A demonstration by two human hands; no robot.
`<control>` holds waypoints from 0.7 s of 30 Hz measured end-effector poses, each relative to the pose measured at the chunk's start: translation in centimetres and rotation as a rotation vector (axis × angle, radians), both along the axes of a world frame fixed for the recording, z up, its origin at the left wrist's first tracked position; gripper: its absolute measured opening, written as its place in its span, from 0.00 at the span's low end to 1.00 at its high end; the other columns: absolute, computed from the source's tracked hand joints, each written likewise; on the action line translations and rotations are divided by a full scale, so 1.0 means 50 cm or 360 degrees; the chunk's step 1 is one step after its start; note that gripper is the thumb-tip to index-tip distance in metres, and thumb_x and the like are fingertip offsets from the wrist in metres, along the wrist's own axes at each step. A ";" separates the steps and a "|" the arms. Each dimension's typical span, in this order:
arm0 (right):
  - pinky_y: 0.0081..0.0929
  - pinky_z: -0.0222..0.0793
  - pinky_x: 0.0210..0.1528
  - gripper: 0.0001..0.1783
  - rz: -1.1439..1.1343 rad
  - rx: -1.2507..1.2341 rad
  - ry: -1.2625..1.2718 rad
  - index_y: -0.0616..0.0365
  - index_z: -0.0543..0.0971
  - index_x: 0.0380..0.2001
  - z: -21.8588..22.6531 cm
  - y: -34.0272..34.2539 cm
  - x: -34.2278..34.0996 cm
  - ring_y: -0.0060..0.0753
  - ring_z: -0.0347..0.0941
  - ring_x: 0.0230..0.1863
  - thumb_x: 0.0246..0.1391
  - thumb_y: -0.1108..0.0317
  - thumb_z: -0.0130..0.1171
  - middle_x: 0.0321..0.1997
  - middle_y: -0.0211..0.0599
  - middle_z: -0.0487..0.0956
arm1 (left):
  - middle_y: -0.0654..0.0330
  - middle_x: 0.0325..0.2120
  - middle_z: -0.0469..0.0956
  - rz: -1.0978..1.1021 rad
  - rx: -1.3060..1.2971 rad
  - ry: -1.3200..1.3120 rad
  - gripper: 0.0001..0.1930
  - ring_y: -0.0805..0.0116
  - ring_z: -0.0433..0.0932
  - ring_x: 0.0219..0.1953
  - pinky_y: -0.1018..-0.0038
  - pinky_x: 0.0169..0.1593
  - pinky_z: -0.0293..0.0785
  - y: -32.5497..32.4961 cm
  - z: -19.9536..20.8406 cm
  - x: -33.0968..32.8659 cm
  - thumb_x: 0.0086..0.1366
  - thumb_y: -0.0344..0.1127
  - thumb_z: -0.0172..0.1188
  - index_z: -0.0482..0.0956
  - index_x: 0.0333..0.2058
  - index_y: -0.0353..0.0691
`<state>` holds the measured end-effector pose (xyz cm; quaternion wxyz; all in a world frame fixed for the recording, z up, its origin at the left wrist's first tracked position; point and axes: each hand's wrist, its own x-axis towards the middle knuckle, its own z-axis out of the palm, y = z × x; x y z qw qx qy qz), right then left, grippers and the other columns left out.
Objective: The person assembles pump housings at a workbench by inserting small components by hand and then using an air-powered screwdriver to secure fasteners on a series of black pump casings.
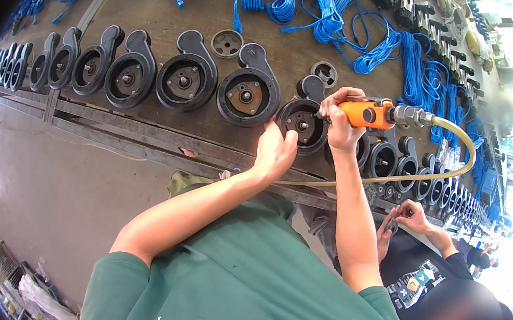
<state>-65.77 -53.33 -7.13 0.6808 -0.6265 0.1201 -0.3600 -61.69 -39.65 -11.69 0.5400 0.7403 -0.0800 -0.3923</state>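
My right hand [344, 123] is wrapped round an orange air tool [369, 114], its hose fitting pointing to the right. The tool's working end is hidden by my fingers, at the right rim of a black round motor housing [303, 126]. My left hand [275, 149] grips the near left edge of that same housing with bent fingers. Inside the housing a metal shaft stands up from a dark plate with screws. Just left of it is another black housing [249, 94], which shows a brownish plate and a shaft.
Similar housings line the bench [153, 10] edge on both sides. Coiled blue cables [324, 13] lie beyond, with two loose metal rings, one a slotted ring [227, 43]. A yellowish hose [468, 149] loops right and under my right forearm. Close on the right, a co-worker's hands [400, 224] handle a small part.
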 end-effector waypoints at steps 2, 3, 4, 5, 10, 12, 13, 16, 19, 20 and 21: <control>0.27 0.70 0.34 0.13 -0.0054 -0.0048 0.0021 0.63 0.69 0.42 0.003 0.006 0.001 0.26 0.68 0.26 0.51 0.78 0.51 0.26 0.34 0.71 | 0.29 0.42 0.78 0.0028 -0.0012 0.0006 0.29 0.33 0.78 0.49 0.52 0.56 0.72 0.000 0.014 -0.001 0.63 0.38 0.52 0.62 0.59 0.27; 0.27 0.71 0.34 0.14 -0.0088 -0.0083 0.0043 0.64 0.69 0.43 0.007 0.008 0.004 0.25 0.68 0.26 0.51 0.78 0.50 0.26 0.34 0.71 | 0.29 0.43 0.78 0.0048 -0.0016 0.0009 0.29 0.33 0.77 0.49 0.52 0.56 0.72 0.002 0.022 -0.001 0.63 0.38 0.52 0.63 0.59 0.27; 0.27 0.71 0.34 0.15 -0.0121 -0.0119 0.0065 0.64 0.69 0.45 0.012 0.008 0.006 0.25 0.68 0.26 0.51 0.78 0.50 0.26 0.34 0.71 | 0.30 0.43 0.78 0.0033 -0.0008 -0.0023 0.28 0.33 0.77 0.49 0.53 0.56 0.72 0.003 0.023 -0.002 0.63 0.38 0.52 0.63 0.58 0.27; 0.27 0.71 0.35 0.16 -0.0155 -0.0154 0.0086 0.65 0.69 0.46 0.016 0.010 0.009 0.25 0.68 0.26 0.52 0.78 0.50 0.26 0.34 0.71 | 0.30 0.43 0.78 0.0019 -0.0001 -0.0056 0.28 0.33 0.77 0.49 0.53 0.56 0.72 0.004 0.023 -0.003 0.63 0.38 0.52 0.63 0.58 0.28; 0.26 0.70 0.31 0.16 -0.0108 0.0045 -0.0120 0.69 0.68 0.44 0.042 0.080 0.011 0.24 0.67 0.24 0.50 0.79 0.48 0.25 0.34 0.70 | 0.30 0.46 0.77 0.0061 0.0017 -0.0010 0.27 0.34 0.77 0.51 0.53 0.58 0.71 0.004 0.030 -0.006 0.62 0.36 0.51 0.64 0.58 0.29; 0.26 0.70 0.31 0.15 -0.0100 0.0014 -0.0092 0.68 0.68 0.43 0.041 0.092 0.020 0.24 0.66 0.23 0.50 0.80 0.47 0.25 0.34 0.70 | 0.30 0.46 0.77 0.0014 -0.0006 -0.0066 0.28 0.34 0.76 0.51 0.53 0.58 0.71 0.009 0.026 -0.002 0.62 0.36 0.51 0.63 0.59 0.29; 0.26 0.70 0.31 0.14 -0.0104 -0.0010 -0.0070 0.68 0.68 0.43 0.041 0.095 0.022 0.23 0.66 0.23 0.50 0.80 0.47 0.24 0.34 0.70 | 0.30 0.46 0.77 -0.0011 -0.0019 -0.0094 0.28 0.34 0.76 0.52 0.53 0.58 0.71 0.010 0.025 0.000 0.62 0.36 0.51 0.63 0.59 0.29; 0.26 0.70 0.30 0.14 -0.0153 0.0041 -0.0101 0.68 0.68 0.43 0.034 0.097 0.027 0.23 0.65 0.22 0.50 0.80 0.47 0.24 0.34 0.70 | 0.31 0.45 0.77 0.0007 0.0013 -0.0046 0.27 0.35 0.76 0.52 0.54 0.58 0.71 0.006 0.025 0.000 0.62 0.36 0.51 0.64 0.58 0.29; 0.26 0.70 0.30 0.14 -0.0115 0.0060 -0.0096 0.67 0.69 0.43 0.020 0.085 0.025 0.23 0.66 0.23 0.50 0.80 0.48 0.24 0.35 0.70 | 0.31 0.45 0.77 -0.0039 0.0028 0.0050 0.27 0.34 0.77 0.51 0.53 0.57 0.71 0.004 0.014 0.002 0.62 0.37 0.51 0.64 0.57 0.29; 0.26 0.70 0.31 0.14 -0.0111 0.0066 -0.0099 0.67 0.69 0.43 0.020 0.083 0.025 0.23 0.66 0.23 0.50 0.80 0.48 0.24 0.35 0.70 | 0.30 0.43 0.77 -0.0059 0.0008 -0.0005 0.30 0.35 0.78 0.48 0.55 0.54 0.73 0.004 0.009 0.003 0.62 0.37 0.51 0.61 0.60 0.26; 0.26 0.70 0.31 0.14 -0.0108 0.0072 -0.0100 0.66 0.69 0.43 0.019 0.082 0.025 0.23 0.66 0.23 0.50 0.80 0.48 0.24 0.35 0.71 | 0.28 0.41 0.77 -0.0080 -0.0011 -0.0060 0.34 0.35 0.79 0.46 0.56 0.51 0.75 0.006 0.005 0.003 0.62 0.37 0.51 0.57 0.62 0.22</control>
